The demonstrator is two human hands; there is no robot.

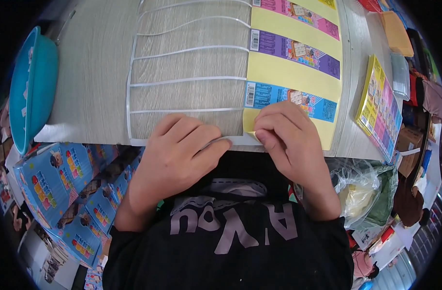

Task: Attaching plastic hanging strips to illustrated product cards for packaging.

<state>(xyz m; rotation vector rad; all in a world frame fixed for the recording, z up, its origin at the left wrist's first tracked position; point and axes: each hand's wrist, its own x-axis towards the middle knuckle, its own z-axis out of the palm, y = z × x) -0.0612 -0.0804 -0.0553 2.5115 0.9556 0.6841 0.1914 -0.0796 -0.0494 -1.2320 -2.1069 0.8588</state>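
Note:
A yellow backing sheet (274, 66) lies on the wood-grain table, with blue (274, 95), purple (274, 47) and pink (322, 24) printed labels across it. To its left extends a ladder-like frame of thin white strips (246, 140), the table grain showing through its gaps. My left hand (177, 152) is closed at the frame's near edge, thumb and forefinger pinching the white strip. With thumb and forefinger together, my right hand (293, 140) pinches the near left corner of the yellow sheet, just below the blue label. Its other fingers are curled over the sheet.
A teal basin (48, 87) stands at the table's left edge. Printed label sheets (378, 108) are stacked at the right. Blue printed boxes (61, 181) are piled below left, and a clear plastic bag (354, 176) hangs or lies below the right edge.

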